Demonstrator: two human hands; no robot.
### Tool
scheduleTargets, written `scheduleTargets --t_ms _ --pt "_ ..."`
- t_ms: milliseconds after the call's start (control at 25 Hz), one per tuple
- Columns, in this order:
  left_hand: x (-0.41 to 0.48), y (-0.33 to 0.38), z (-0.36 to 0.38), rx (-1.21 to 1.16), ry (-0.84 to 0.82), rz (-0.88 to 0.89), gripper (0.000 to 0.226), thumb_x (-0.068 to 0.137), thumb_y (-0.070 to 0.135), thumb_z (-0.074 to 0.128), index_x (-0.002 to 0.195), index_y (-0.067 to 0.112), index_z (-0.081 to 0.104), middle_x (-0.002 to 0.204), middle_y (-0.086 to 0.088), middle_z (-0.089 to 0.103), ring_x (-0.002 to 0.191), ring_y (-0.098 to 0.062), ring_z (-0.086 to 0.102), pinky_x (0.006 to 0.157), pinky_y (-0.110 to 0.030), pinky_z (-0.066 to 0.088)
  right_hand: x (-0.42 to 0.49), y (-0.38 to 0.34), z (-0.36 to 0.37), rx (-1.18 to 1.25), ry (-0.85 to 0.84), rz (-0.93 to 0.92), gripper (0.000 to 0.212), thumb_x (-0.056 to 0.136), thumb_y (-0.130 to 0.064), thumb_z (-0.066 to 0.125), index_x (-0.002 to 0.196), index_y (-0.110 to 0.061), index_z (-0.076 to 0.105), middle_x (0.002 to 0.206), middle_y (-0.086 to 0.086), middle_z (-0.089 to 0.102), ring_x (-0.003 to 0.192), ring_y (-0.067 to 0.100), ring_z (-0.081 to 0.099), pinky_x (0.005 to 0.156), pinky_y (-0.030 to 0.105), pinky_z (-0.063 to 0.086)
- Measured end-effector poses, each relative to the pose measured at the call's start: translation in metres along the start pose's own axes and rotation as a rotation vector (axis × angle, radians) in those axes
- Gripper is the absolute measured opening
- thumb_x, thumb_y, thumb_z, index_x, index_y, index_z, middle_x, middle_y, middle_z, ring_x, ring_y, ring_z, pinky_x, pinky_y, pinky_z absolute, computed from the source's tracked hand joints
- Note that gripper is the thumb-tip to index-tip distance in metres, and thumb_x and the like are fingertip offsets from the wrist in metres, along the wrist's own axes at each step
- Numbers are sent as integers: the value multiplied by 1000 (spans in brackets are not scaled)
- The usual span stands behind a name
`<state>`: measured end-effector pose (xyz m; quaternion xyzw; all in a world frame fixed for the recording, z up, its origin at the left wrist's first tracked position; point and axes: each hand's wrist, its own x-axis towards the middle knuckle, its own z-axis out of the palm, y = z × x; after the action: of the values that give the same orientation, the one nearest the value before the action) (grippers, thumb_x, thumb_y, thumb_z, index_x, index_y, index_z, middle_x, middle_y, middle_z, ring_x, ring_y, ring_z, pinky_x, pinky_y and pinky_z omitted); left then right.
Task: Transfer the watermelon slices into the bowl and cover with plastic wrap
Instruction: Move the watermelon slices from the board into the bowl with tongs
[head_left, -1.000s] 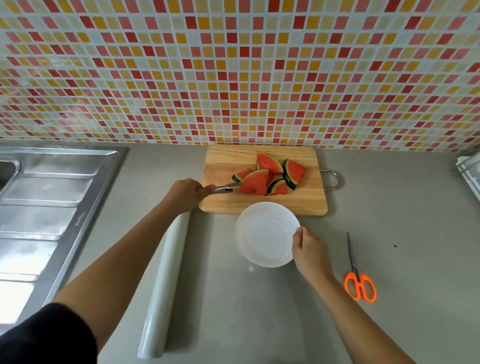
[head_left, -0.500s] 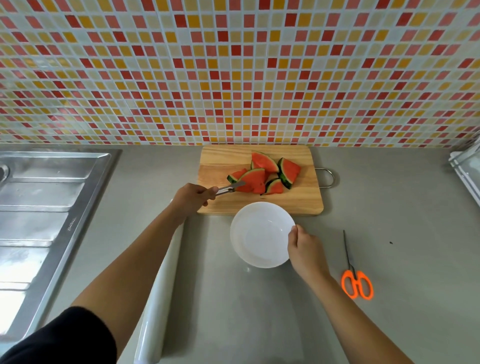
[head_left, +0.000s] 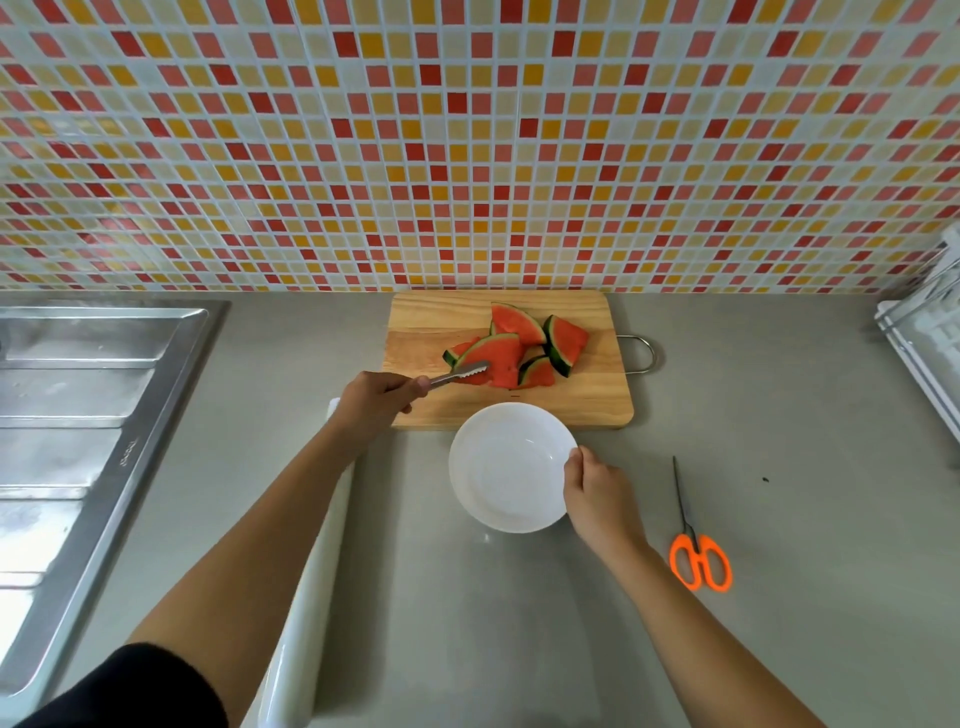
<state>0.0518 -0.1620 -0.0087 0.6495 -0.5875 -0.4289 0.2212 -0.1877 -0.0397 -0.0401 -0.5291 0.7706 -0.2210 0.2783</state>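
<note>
Several watermelon slices (head_left: 519, 347) lie piled on a wooden cutting board (head_left: 426, 322) against the tiled wall. My left hand (head_left: 376, 400) grips metal tongs (head_left: 460, 375) whose serrated tips clamp the front slice. A white bowl (head_left: 506, 467) stands empty on the grey counter just in front of the board. My right hand (head_left: 597, 491) holds the bowl's right rim. A roll of plastic wrap (head_left: 311, 597) lies lengthwise on the counter, partly hidden under my left forearm.
Orange-handled scissors (head_left: 698, 551) lie right of the bowl. A steel sink and drainboard (head_left: 78, 415) fill the left side. A white rack (head_left: 930, 332) sits at the right edge. The board has a metal handle (head_left: 644, 353) on its right.
The tongs have closed on the front watermelon slice and stay at it. My right hand keeps hold of the bowl's rim; the view has shifted slightly.
</note>
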Motion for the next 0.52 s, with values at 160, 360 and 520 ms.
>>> scheduleTargets --t_ms 160,360,520 --pt "-26 0 -28 87 -172 81 18 82 44 65 75 30 74 73 3 66 68 -11 55 62 -21 42 0 1 2 43 5 17 33 98 -27 29 73 -12 46 57 2 47 61 25 50 53 32 33" --pt "-47 10 -4 633 -208 314 34 84 48 60 95 20 76 94 4 73 77 -8 59 70 -18 41 0 0 1 49 10 21 33 98 -27 29 78 -9 49 68 15 57 70 32 55 59 35 38" --pt "-49 25 12 792 -183 257 49 86 59 50 101 17 72 96 1 73 80 -15 63 72 -26 51 -1 -2 1 24 23 0 31 98 -25 31 75 -10 46 69 18 59 70 35 55 57 33 32"
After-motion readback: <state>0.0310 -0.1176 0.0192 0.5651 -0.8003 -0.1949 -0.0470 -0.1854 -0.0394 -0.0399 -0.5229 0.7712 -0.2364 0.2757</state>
